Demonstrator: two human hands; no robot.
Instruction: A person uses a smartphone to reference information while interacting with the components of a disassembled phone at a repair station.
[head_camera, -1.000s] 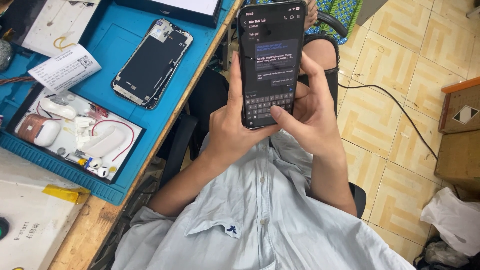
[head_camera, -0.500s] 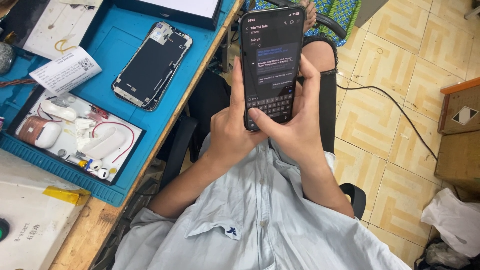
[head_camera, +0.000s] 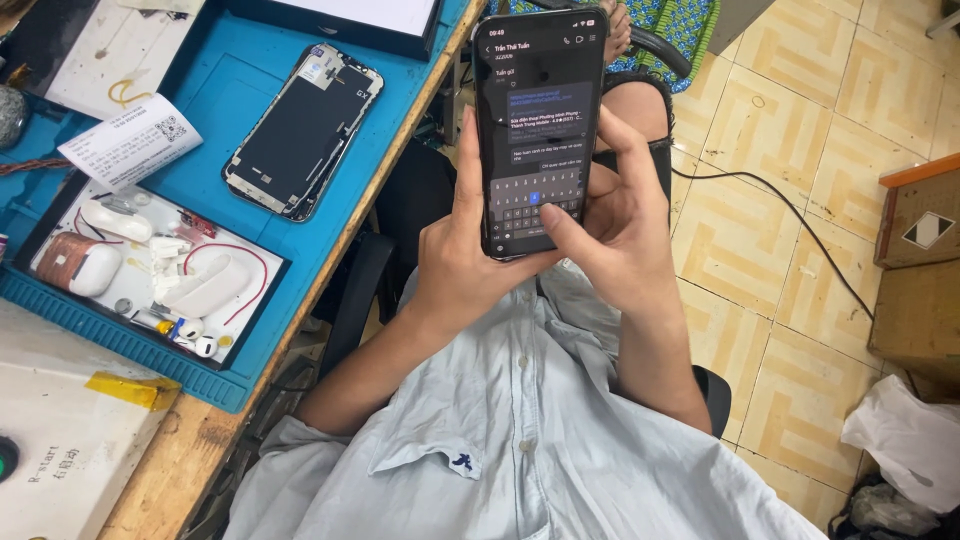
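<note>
A black smartphone (head_camera: 540, 90) with a lit dark chat screen and an on-screen keyboard is held upright in front of my chest. My left hand (head_camera: 465, 255) wraps its left edge and bottom from behind. My right hand (head_camera: 625, 235) grips the right edge, its thumb resting on the keyboard. I sit on a chair in a pale blue buttoned shirt (head_camera: 510, 440), beside a wooden workbench (head_camera: 195, 450).
A blue work mat (head_camera: 235, 95) holds a detached phone screen (head_camera: 303, 132), a paper slip (head_camera: 130, 150) and a white tray (head_camera: 60, 215) of small earbud parts and red wires. A black cable (head_camera: 790, 215) crosses the tiled floor. A cardboard box (head_camera: 920, 265) and plastic bag (head_camera: 905, 440) sit right.
The phone and both hands stay together at the same spot. My right thumb has shifted a little over the keyboard.
</note>
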